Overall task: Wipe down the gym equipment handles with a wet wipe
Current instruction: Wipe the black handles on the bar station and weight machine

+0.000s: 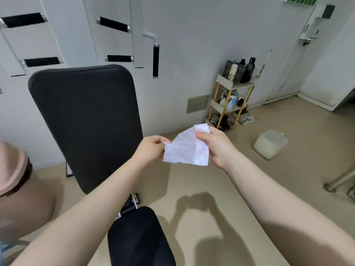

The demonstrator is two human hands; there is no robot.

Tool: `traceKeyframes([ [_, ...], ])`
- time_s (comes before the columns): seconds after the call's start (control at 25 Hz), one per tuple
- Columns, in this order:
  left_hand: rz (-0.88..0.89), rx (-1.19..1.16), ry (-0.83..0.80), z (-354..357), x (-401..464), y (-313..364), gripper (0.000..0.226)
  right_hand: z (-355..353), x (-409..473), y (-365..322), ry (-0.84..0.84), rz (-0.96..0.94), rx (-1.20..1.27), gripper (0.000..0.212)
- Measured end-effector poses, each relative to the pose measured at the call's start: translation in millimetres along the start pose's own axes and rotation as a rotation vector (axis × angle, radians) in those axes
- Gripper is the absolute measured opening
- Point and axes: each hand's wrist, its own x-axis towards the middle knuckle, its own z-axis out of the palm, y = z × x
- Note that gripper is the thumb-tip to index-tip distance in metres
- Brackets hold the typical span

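While the left hand (151, 148) is pinching one edge of the wet wipe (187, 148) and the right hand (213, 145) is gripping the opposite edge, the wipe is hanging mid-air, right of the bench backrest (86, 121). Spread it fully flat before reaching the far handles (114, 24).

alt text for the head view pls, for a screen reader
Left hand and right hand pinch a white wet wipe spread between them, above a tan floor. Behind stands a black padded bench back below black-gripped handles on a white frame.
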Motion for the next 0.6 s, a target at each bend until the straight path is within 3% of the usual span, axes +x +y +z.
traceKeyframes([
  [0.2, -0.042, -0.237, 0.116, 53.4, 31.8, 34.1, 0.026, -35.7, 48.7, -13.8, -0.024, -0.098, -0.220, 0.016],
  [0.32, -0.062, -0.388, 0.100, 78.5, 77.4, 53.8, 0.025, -49.4, 98.5, -23.3, -0.090, -0.169, -0.276, 0.020],
  [0.44, 0.032, -0.347, 0.064, 93.9, 137.0, 65.3, 0.030, -53.3, 156.3, -36.3, -0.197, -0.229, -0.381, 0.027],
  [0.6, 0.083, -0.297, 0.214, 78.0, 238.3, 81.8, 0.017, -51.2, 256.8, -71.5, -0.349, -0.196, -0.405, 0.036],
])
